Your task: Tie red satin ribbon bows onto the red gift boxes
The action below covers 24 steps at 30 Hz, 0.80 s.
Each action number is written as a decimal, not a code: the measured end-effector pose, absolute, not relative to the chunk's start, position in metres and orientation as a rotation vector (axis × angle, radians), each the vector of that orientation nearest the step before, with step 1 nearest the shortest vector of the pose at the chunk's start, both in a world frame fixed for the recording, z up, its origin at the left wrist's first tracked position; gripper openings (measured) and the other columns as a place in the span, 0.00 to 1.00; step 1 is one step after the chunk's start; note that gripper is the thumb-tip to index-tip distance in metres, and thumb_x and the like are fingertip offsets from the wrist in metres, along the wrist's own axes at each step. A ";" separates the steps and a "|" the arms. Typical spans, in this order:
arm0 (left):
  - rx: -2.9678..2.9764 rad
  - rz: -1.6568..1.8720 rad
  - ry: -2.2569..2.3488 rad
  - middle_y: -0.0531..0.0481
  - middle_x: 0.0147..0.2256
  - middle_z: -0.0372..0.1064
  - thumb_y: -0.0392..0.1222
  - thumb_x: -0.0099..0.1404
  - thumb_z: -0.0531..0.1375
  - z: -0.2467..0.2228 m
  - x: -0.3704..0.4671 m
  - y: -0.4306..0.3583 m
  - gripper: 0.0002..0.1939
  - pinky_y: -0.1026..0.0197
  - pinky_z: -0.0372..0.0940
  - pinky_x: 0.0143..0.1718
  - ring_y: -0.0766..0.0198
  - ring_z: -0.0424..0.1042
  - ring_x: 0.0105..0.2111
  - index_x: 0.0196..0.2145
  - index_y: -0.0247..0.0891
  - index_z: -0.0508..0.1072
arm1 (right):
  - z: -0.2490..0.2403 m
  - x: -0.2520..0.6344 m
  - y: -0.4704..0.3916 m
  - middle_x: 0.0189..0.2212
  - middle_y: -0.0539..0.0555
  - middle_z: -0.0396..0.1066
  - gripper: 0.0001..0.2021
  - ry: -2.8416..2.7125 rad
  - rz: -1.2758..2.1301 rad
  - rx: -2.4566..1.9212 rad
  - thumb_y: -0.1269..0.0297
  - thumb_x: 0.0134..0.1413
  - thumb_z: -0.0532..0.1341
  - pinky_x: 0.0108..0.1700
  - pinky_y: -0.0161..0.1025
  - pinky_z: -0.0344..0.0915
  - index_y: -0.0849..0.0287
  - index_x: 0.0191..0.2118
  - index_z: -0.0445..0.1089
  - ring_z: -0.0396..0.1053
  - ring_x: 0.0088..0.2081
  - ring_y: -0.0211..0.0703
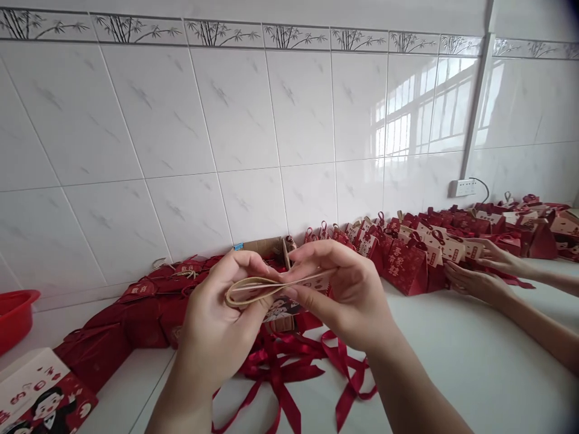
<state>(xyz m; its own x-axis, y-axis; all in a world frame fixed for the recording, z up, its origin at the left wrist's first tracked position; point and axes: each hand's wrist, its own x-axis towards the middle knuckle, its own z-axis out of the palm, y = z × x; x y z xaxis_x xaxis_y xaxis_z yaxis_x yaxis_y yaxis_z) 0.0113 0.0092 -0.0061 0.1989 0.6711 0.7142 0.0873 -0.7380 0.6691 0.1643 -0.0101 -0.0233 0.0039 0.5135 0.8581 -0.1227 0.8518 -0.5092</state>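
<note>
A beige ribbon (253, 292), bent into a loop at its left end, is held between my two hands at the centre. My left hand (226, 301) pinches it around the loop, thumb below and fingers above. My right hand (344, 289) pinches the flat part beside it, so the fingertips of both hands almost meet. Dark red ribbons (283, 386) lie loose and tangled on the white table under my hands. Behind my hands stands an open cardboard box (265, 247), partly hidden by them.
Red gift boxes (145, 310) are grouped at left, near a printed box (49, 392) and a red basin (15, 316). Rows of red and cream boxes (407, 268) line the tiled wall at right, where another person's hands (484, 283) touch them.
</note>
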 end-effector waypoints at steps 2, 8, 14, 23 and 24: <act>1.981 1.555 0.711 0.54 0.29 0.71 0.40 0.58 0.65 -0.007 0.014 0.010 0.08 0.69 0.69 0.27 0.65 0.74 0.28 0.31 0.41 0.67 | -0.024 0.164 -0.010 0.32 0.52 0.77 0.13 -1.483 0.514 -0.334 0.80 0.48 0.64 0.38 0.35 0.78 0.59 0.39 0.69 0.77 0.36 0.40; 2.027 1.572 0.848 0.46 0.44 0.73 0.45 0.57 0.66 -0.010 0.019 0.018 0.29 0.54 0.67 0.51 0.55 0.73 0.47 0.54 0.43 0.64 | -0.020 0.187 -0.008 0.32 0.52 0.76 0.12 -1.390 0.442 -0.466 0.80 0.46 0.64 0.34 0.34 0.79 0.59 0.38 0.69 0.77 0.35 0.41; 1.931 1.764 0.784 0.46 0.47 0.69 0.40 0.59 0.64 -0.001 0.007 0.013 0.25 0.49 0.55 0.61 0.54 0.66 0.53 0.53 0.41 0.64 | -0.022 0.254 -0.003 0.33 0.55 0.76 0.14 -0.953 0.029 -0.783 0.76 0.43 0.68 0.31 0.40 0.78 0.59 0.38 0.72 0.77 0.36 0.46; 2.018 1.878 0.674 0.45 0.44 0.72 0.40 0.55 0.66 -0.007 -0.011 0.017 0.23 0.40 0.59 0.59 0.48 0.71 0.48 0.49 0.46 0.70 | -0.060 0.318 0.062 0.32 0.55 0.74 0.08 -0.537 -0.289 -1.082 0.72 0.40 0.65 0.44 0.52 0.70 0.62 0.32 0.71 0.74 0.37 0.49; 2.022 1.878 0.678 0.45 0.44 0.72 0.41 0.55 0.67 -0.007 -0.011 0.018 0.23 0.39 0.60 0.58 0.48 0.71 0.48 0.49 0.46 0.71 | -0.064 0.322 0.068 0.32 0.56 0.73 0.09 -0.529 -0.277 -1.099 0.72 0.39 0.65 0.45 0.54 0.68 0.62 0.32 0.71 0.73 0.39 0.51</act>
<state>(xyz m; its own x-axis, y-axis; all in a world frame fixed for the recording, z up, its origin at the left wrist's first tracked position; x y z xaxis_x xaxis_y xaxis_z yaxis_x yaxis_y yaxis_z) -0.0112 0.0176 -0.0069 0.0346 0.5273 0.8490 0.1368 -0.8440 0.5186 0.3219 0.0681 -0.0645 0.8438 0.0442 0.5348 0.4652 0.4367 -0.7700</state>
